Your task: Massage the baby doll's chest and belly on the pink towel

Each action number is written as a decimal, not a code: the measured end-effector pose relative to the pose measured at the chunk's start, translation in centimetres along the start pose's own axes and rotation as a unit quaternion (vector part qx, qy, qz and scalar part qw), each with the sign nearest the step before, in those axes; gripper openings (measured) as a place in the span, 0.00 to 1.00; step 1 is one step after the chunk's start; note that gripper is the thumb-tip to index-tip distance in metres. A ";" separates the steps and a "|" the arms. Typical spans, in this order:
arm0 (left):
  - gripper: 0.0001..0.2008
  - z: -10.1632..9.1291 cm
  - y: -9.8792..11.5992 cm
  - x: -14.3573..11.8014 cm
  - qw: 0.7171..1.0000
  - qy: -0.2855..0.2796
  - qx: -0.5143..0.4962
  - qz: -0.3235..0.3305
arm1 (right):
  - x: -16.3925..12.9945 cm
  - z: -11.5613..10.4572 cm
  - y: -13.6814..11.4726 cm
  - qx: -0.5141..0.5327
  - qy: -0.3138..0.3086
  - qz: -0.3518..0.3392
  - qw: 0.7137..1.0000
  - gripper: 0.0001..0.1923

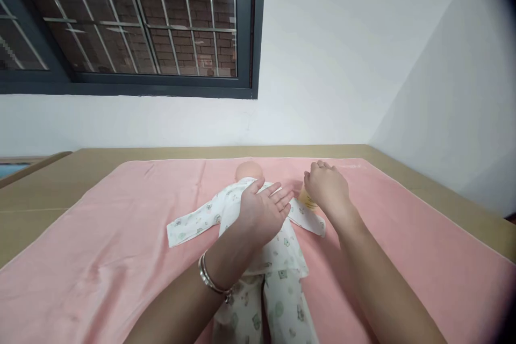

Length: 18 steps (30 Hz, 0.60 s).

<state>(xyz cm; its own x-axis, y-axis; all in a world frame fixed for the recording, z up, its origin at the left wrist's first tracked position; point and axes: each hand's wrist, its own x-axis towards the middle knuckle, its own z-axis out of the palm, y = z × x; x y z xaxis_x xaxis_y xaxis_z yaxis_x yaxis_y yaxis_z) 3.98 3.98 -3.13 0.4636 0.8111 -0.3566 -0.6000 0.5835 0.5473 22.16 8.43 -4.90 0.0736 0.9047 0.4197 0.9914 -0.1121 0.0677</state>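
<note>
A baby doll in white printed pajamas lies on a pink cloth, its bare round head at the far end and its sleeves spread out. Over the doll's chest is my left hand, palm up, fingers stretched out and nothing on the palm that I can make out. My right hand is curled around a yellow bottle beside the doll's sleeve. Small print shows on the bottle's lower part; the hand hides its top. A silver bracelet circles my left wrist.
The pink cloth covers most of a tan surface, with soft folds at the left. Behind it rises a white wall. A dark-framed window with metal bars is at the upper left.
</note>
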 end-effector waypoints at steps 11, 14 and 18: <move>0.21 0.7 2.1 -6.0 1.000 -0.025 0.010 0.009 | -9.4 -5.5 -8.3 0.328 0.026 -0.212 0.920 0.31; 0.26 0.9 1.3 -6.8 0.999 -0.008 0.031 0.019 | -12.5 -5.8 -10.0 0.375 0.033 -0.268 0.887 0.34; 0.28 -0.1 -1.5 -7.0 0.974 -0.062 0.126 0.177 | -15.2 -6.6 -9.9 0.433 0.011 -0.232 0.871 0.38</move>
<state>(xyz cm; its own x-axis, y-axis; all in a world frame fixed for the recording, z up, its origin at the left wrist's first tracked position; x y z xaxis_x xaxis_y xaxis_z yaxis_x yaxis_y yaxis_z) 1.50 -2.57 -1.53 0.3413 0.9396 -0.0261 -0.5654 0.2274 0.7929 10.49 -6.95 -5.97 -0.3490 0.7614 0.5464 0.6240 0.6238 -0.4707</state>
